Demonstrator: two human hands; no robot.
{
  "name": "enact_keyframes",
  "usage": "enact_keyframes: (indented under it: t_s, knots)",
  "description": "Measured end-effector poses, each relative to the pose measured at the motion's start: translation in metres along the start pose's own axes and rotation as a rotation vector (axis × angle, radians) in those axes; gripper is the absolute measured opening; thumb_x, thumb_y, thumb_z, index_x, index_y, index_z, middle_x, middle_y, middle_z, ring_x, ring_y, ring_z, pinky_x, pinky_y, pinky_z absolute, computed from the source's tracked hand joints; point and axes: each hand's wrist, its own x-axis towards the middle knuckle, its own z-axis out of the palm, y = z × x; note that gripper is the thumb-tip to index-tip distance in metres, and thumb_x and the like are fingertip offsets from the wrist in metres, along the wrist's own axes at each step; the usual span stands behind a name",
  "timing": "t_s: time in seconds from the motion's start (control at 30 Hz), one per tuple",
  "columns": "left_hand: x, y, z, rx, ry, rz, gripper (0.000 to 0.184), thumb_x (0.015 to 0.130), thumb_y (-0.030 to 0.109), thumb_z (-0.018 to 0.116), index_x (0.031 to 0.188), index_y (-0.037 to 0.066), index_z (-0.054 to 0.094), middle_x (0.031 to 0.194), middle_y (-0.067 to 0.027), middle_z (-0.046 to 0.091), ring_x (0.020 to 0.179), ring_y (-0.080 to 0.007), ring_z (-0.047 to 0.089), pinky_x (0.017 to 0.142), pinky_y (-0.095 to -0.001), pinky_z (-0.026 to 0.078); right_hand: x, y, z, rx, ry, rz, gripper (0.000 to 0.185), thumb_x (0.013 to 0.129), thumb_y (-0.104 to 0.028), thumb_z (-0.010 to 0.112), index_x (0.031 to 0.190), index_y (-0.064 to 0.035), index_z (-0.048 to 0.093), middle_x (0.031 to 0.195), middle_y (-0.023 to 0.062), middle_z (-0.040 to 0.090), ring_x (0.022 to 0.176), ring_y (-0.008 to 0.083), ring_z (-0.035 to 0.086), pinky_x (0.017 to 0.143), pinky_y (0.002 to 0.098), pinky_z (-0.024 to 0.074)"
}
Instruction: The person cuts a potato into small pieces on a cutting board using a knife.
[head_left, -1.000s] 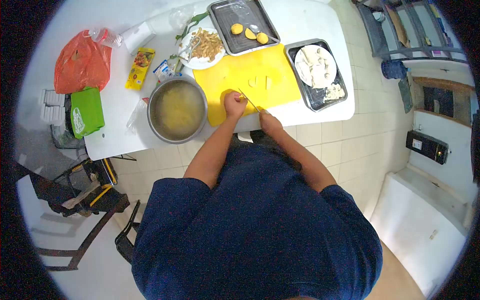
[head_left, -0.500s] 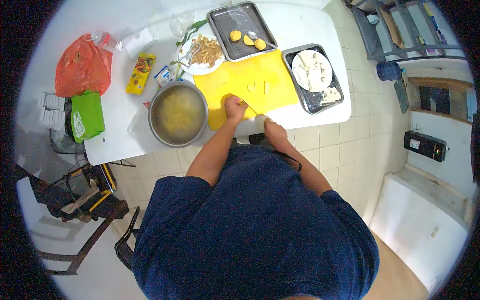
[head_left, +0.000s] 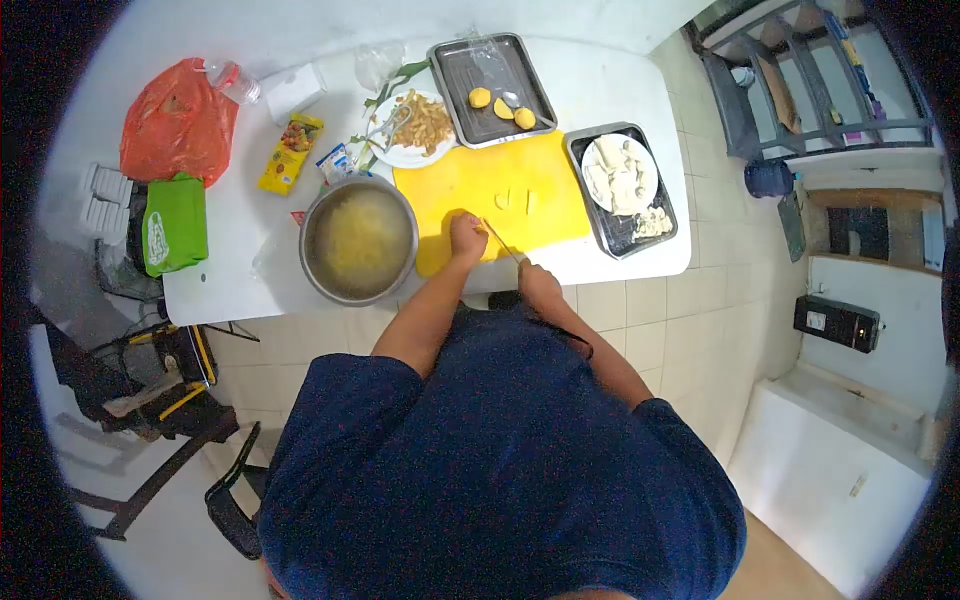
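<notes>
My right hand (head_left: 540, 288) is wrapped round the handle of a knife (head_left: 502, 242), whose blade points up and left over the yellow cutting mat (head_left: 550, 215). At the blade's tip, my left hand (head_left: 467, 238) is closed on something too small to make out, near the mat's lower left part. Two thin yellow slices (head_left: 530, 202) lie farther up the mat. Left of my left hand stands a large metal pot (head_left: 358, 242) with yellowish contents.
Behind the mat are a plate of brown pieces (head_left: 425, 125) and a dark tray (head_left: 470, 60) with yellow pieces and a spoon. A second tray (head_left: 612, 240) holds a plate of white food. Red (head_left: 180, 125) and green bags (head_left: 175, 225) are at the left.
The camera view has shifted, so the table's things appear slightly lower. The knife stays at my left hand, its angle slightly changed. The slices lie as before.
</notes>
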Motion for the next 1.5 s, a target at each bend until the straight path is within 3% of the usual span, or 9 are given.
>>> enact_keyframes:
  t_s: [0.17, 0.27, 0.37, 0.57, 0.87, 0.97, 1.07, 1.27, 1.5]
  knots:
    - [-0.003, 0.017, -0.004, 0.093, 0.007, -0.005, 0.019, 0.061, 0.007, 0.069, 0.073, 0.001, 0.056, 0.075, -0.0159, 0.056, 0.072, -0.0315, 0.055, 0.066, -0.0397, 0.047, 0.01, -0.004, -0.002, 0.085, -0.053, 0.027, 0.025, 0.091, -0.018, 0.042, 0.097, 0.0018, 0.054, 0.087, 0.0268, 0.065, 0.079, 0.042, 0.065, 0.069, 0.0505, 0.0533]
    - [0.0, 0.0, 0.003, 0.064, 0.031, 0.009, 0.019, 0.063, 0.008, 0.07, 0.073, 0.0, 0.056, 0.074, -0.0163, 0.056, 0.075, -0.0332, 0.055, 0.067, -0.0413, 0.046, 0.013, 0.006, 0.011, 0.211, -0.032, 0.01, 0.028, 0.093, -0.022, 0.042, 0.097, 0.0027, 0.052, 0.08, 0.0311, 0.062, 0.075, 0.0477, 0.061, 0.07, 0.0543, 0.0491]
    - [0.001, 0.007, -0.001, 0.15, 0.008, 0.074, 0.022, 0.063, 0.01, 0.072, 0.078, 0.002, 0.058, 0.077, -0.016, 0.055, 0.075, -0.0322, 0.056, 0.068, -0.0408, 0.046, 0.005, 0.01, 0.012, 0.218, -0.042, 0.052, 0.028, 0.093, -0.023, 0.041, 0.097, 0.0023, 0.052, 0.08, 0.0314, 0.062, 0.077, 0.0485, 0.061, 0.071, 0.0546, 0.0487]
    - [-0.001, 0.017, -0.004, 0.053, -0.007, -0.009, 0.034, 0.063, 0.013, 0.075, 0.093, 0.008, 0.06, 0.088, -0.0169, 0.054, 0.075, -0.0311, 0.057, 0.071, -0.0397, 0.048, 0.0, 0.016, 0.017, 0.182, -0.059, 0.028, 0.025, 0.093, -0.021, 0.039, 0.096, 0.0019, 0.049, 0.08, 0.0309, 0.062, 0.077, 0.0477, 0.061, 0.07, 0.0551, 0.0485]
    - [0.003, 0.011, -0.006, 0.093, -0.064, -0.037, 0.028, 0.063, 0.008, 0.07, 0.09, 0.007, 0.061, 0.085, -0.0187, 0.055, 0.08, -0.035, 0.056, 0.072, -0.0408, 0.047, -0.007, 0.027, 0.025, 0.172, -0.027, 0.081, 0.025, 0.095, -0.022, 0.037, 0.098, -0.0001, 0.047, 0.081, 0.0303, 0.062, 0.078, 0.0471, 0.062, 0.069, 0.0563, 0.048]
    - [-0.003, 0.025, -0.014, 0.19, -0.069, 0.061, 0.021, 0.067, 0.007, 0.067, 0.088, 0.005, 0.063, 0.087, -0.0184, 0.055, 0.083, -0.0357, 0.056, 0.074, -0.0413, 0.048, 0.001, 0.027, 0.021, 0.213, 0.041, 0.157, 0.027, 0.095, -0.026, 0.039, 0.097, -0.0011, 0.048, 0.08, 0.0304, 0.062, 0.078, 0.0478, 0.061, 0.07, 0.0564, 0.0477]
    - [-0.001, 0.003, -0.012, 0.167, -0.103, 0.305, 0.015, 0.072, 0.005, 0.065, 0.086, 0.004, 0.065, 0.09, -0.0172, 0.055, 0.088, -0.035, 0.057, 0.077, -0.041, 0.048, 0.005, 0.032, 0.01, 0.261, 0.089, 0.178, 0.029, 0.095, -0.028, 0.04, 0.095, -0.001, 0.049, 0.08, 0.0308, 0.061, 0.077, 0.049, 0.06, 0.07, 0.0564, 0.0471]
    - [0.019, 0.009, -0.045, 0.231, -0.47, 0.492, 0.012, 0.074, 0.006, 0.064, 0.086, 0.005, 0.067, 0.093, -0.0157, 0.054, 0.09, -0.0343, 0.057, 0.079, -0.0404, 0.047, -0.002, 0.037, 0.015, 0.378, 0.213, 0.114, 0.028, 0.095, -0.027, 0.043, 0.094, 0.0003, 0.05, 0.076, 0.031, 0.06, 0.075, 0.0488, 0.059, 0.068, 0.0556, 0.0465]
    - [0.021, 0.013, -0.036, 0.204, -0.268, 0.394, 0.006, 0.069, 0.006, 0.069, 0.074, 0.003, 0.068, 0.076, -0.0158, 0.063, 0.079, -0.0341, 0.06, 0.071, -0.041, 0.048, -0.007, 0.033, 0.012, 0.335, 0.09, 0.067, 0.028, 0.095, -0.026, 0.043, 0.095, 0.0007, 0.051, 0.077, 0.0293, 0.061, 0.074, 0.0471, 0.06, 0.067, 0.0547, 0.0472]
